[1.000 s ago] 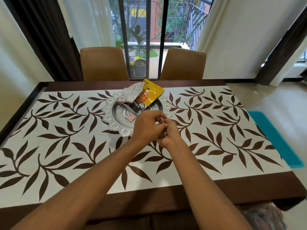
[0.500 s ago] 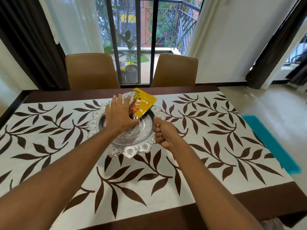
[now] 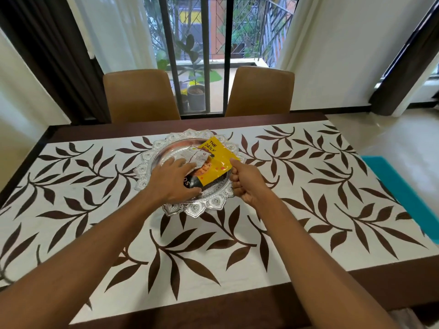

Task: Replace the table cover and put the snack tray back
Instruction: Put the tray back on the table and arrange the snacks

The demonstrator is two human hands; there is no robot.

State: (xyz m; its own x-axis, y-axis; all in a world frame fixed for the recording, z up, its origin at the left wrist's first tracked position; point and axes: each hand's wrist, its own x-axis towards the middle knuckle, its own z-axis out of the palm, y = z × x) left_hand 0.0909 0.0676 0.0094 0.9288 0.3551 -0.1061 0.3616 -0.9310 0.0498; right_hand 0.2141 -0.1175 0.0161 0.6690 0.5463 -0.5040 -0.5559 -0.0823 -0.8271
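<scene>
Settling the snack tray is judged to be the step in hand, since the leaf-patterned table cover [image 3: 133, 229] already lies flat beneath the tray and runs out from it on every side with no wrinkle in view. The silver snack tray [image 3: 197, 210] stands on the cover, toward the far middle of it, with its scalloped rim fully on the cloth.

The left hand [image 3: 171, 181] lies over the tray's near left part. Its fingers are nearly straight and spread, pressing down on the packets rather than gripping them. The right hand [image 3: 247, 186] is at the tray's right rim with its fingers curled in. It seems to grip that rim, though the rim itself is hidden under the fist, and its thumb touches the lower edge of the yellow packet [image 3: 215, 167].

To do this well, the tray should be slid or turned gently by the rim while the flat left palm steadies the loose packets. A quick tug could drag the cloth into a fold or tip the packets over the rim.

Three packets lie heaped on the tray. The yellow one lies uppermost toward the tray's right. A white packet [image 3: 193, 155] overlaps its left side, and a black packet [image 3: 191, 182] lies under both, near the tray's front.

The yellow packet reads "THE DAILY", with a third line beginning "NU" and then cut off. The black one shows only the letters "OS". The white packet's print is too small to read.
</scene>
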